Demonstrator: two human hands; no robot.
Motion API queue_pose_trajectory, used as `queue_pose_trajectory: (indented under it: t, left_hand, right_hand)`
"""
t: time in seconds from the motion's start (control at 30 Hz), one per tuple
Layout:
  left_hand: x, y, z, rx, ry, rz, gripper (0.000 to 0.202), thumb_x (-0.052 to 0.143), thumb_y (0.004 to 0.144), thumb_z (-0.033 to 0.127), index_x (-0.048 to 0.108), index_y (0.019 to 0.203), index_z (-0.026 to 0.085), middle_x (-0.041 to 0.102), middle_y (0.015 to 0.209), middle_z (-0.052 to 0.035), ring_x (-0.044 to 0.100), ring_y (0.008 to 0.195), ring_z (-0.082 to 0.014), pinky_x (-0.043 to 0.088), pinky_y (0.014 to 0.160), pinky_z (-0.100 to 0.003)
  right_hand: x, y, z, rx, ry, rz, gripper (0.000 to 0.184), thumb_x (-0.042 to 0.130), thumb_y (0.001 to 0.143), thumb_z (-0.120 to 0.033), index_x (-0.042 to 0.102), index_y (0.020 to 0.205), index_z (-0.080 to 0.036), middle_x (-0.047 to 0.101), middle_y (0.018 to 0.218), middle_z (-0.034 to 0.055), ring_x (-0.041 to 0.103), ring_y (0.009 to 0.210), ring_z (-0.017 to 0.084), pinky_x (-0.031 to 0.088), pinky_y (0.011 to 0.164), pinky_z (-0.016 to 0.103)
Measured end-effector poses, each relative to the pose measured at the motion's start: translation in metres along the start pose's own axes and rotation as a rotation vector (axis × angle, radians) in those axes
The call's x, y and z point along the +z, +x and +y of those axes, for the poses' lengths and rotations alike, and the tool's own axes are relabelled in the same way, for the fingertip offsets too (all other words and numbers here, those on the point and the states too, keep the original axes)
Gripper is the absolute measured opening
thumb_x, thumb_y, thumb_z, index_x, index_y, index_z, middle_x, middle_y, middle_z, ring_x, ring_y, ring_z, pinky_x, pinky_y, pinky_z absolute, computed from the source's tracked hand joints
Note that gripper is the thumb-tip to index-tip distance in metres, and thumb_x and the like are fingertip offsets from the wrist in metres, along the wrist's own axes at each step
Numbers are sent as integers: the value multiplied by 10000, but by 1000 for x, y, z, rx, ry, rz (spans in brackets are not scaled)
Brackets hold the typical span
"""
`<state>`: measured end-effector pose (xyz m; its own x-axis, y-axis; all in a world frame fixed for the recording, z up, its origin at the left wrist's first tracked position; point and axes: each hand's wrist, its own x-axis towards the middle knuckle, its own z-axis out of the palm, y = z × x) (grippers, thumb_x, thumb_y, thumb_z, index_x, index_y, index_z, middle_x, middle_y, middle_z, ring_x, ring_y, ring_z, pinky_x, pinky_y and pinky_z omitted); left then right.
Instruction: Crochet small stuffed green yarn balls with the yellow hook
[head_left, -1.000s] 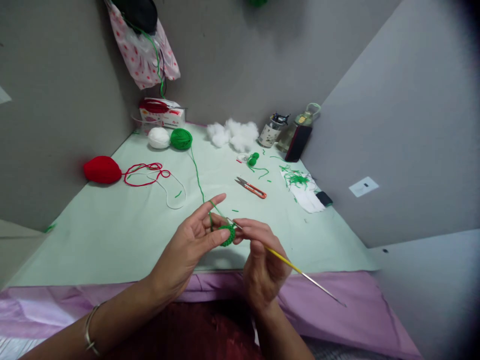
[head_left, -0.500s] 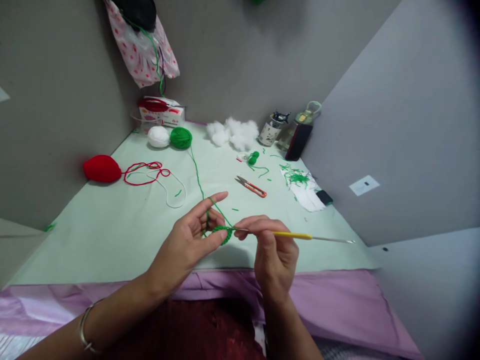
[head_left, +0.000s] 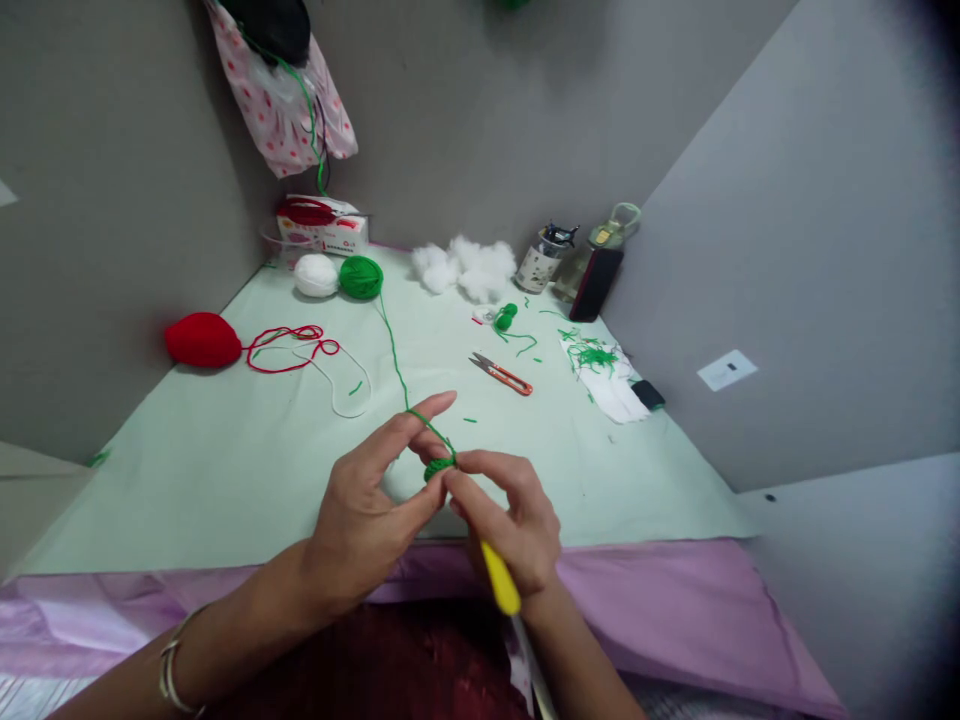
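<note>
A small green crochet piece point(head_left: 437, 468) is pinched between the thumb and fingers of my left hand point(head_left: 367, 500). Green yarn point(head_left: 395, 360) runs from the green ball point(head_left: 361, 278) over the left hand, whose index finger is stretched out, down to the piece. My right hand point(head_left: 514, 515) is closed around a crochet hook with a yellow handle point(head_left: 500, 580); the handle points down toward my body, and the working tip is hidden by the fingers. The right thumb and index fingertips meet the edge of the crochet piece beside the left thumb.
Orange thread snips point(head_left: 502, 374) lie beyond my hands. Red yarn point(head_left: 204, 340) and a white ball point(head_left: 316, 276) are at left. White stuffing point(head_left: 465, 268), a pen cup point(head_left: 538, 262), a bottle point(head_left: 616, 226) and a phone point(head_left: 597, 285) stand behind. Green scraps cover white paper point(head_left: 619, 395).
The hook has swung from pointing right to pointing down toward my body. My right hand has moved left, its fingertips now at the crochet piece. The left hand has turned slightly.
</note>
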<state>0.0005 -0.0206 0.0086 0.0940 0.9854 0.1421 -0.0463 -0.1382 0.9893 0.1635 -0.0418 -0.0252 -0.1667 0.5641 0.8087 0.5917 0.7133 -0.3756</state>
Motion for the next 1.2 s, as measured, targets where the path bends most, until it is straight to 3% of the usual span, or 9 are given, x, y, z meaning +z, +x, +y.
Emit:
queue_pose_trajectory:
  t: [0.1,0.2,0.4,0.57,0.73,0.83,0.97,1.1,1.2]
  left_hand:
    - [-1,4,-2,-281,-322,-150,689,833,806,247,602,1455,264,668,885,8,615,867,-169,478,889,-314]
    - [-5,9,-2,-494,-572,-256,720,846,806,273,577,1471,219,666,905,-6,588,835,-139,461,830,-274]
    - [-6,11,-1,-403,-521,-210,576,860,793,228,698,1345,239,650,888,4,543,781,-109,445,774,-241]
    - [1,7,-7,-328,-472,-185,560,852,805,221,701,1341,280,662,890,11,604,877,-142,489,875,-284]
    - [1,8,-11,-421,-608,-238,569,856,799,222,701,1346,259,698,891,1,620,869,-137,488,847,-260]
    - [-2,13,-8,-553,-697,-276,477,859,792,253,761,1255,198,686,886,-16,585,827,-118,472,836,-239]
    - [-3,15,-6,-479,-628,-210,393,848,795,235,798,1185,226,643,851,7,540,784,-105,444,800,-229]
    - [-1,11,-9,-395,-494,-267,460,851,792,239,774,1241,303,665,865,2,546,822,-141,439,821,-270]
    - [-4,12,-8,-420,-489,-306,409,814,831,285,778,1238,300,644,881,-7,530,843,-150,432,816,-268]
  right_hand:
    - [7,-5,1,-69,-104,81,540,719,872,-52,690,1320,-352,731,1087,50,722,987,214,628,771,332]
    - [8,-3,0,62,96,152,377,622,956,-100,727,1241,-323,731,1056,53,710,942,199,616,744,343]
    - [1,13,-4,487,656,265,209,548,1019,-204,749,968,-233,691,823,27,655,674,151,563,622,326]
    - [9,12,-3,416,535,165,226,584,999,-164,776,1050,-272,741,933,44,700,871,183,591,685,323]
    - [12,1,-2,98,116,168,399,669,929,-97,738,1261,-306,725,1101,77,706,960,208,607,765,355]
    - [8,5,-1,240,270,198,306,612,968,-111,770,1157,-293,726,970,50,691,855,183,583,723,340]
    - [7,13,2,504,659,284,217,569,1013,-205,777,995,-265,691,839,16,621,656,129,531,614,299]
    - [11,12,3,541,666,195,157,638,981,-259,793,965,-245,739,894,44,675,796,165,563,706,321]
    - [12,11,5,612,729,203,169,649,976,-317,788,950,-226,726,848,35,643,681,136,545,644,296]
